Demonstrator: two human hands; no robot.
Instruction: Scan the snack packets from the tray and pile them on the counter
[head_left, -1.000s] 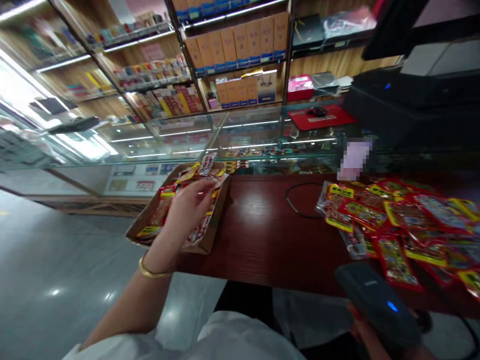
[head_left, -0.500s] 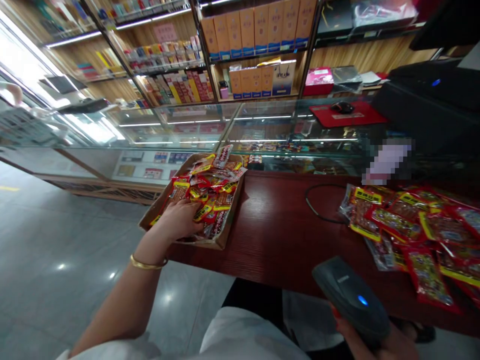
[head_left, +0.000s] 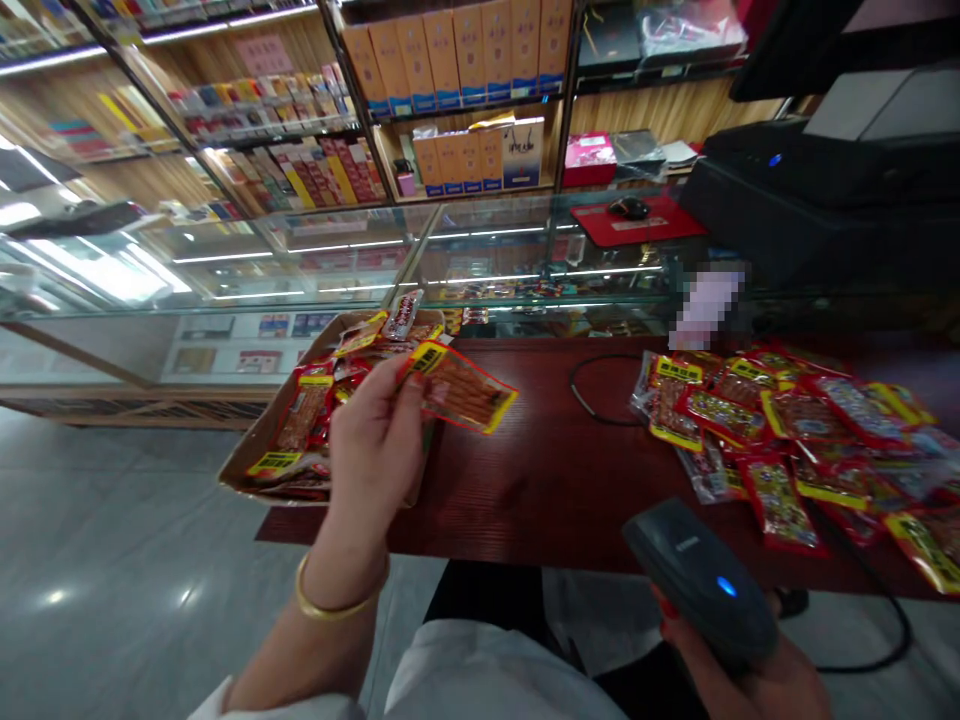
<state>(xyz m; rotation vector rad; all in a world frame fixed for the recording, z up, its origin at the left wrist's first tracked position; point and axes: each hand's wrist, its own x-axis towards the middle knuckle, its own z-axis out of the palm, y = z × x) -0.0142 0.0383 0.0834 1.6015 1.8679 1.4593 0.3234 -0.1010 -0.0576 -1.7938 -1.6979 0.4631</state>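
My left hand (head_left: 379, 435) pinches one end of a snack packet (head_left: 469, 390) with yellow ends, a red edge and brown strips showing through its clear film. The packet is held up over the right side of an open cardboard box (head_left: 244, 465) full of similar packets. Part of the box is hidden behind my left hand and wrist. At the lower right, my right hand (head_left: 720, 660) grips a dark barcode scanner (head_left: 697, 575) with a blue light on. Its head points up and left over the table's front edge.
The dark red wooden table (head_left: 517, 490) carries a spread pile of snack packets (head_left: 772, 420) on the right. A black cable (head_left: 581, 390) loops beside them. Behind stand a glass display counter (head_left: 495, 255), a mouse (head_left: 628, 207) on a red mat, and a bulky black machine (head_left: 817, 210).
My left hand has risen out of the box and moved right, bringing a snack packet with it. My right hand still holds the scanner in nearly the same place. The view has shifted right.
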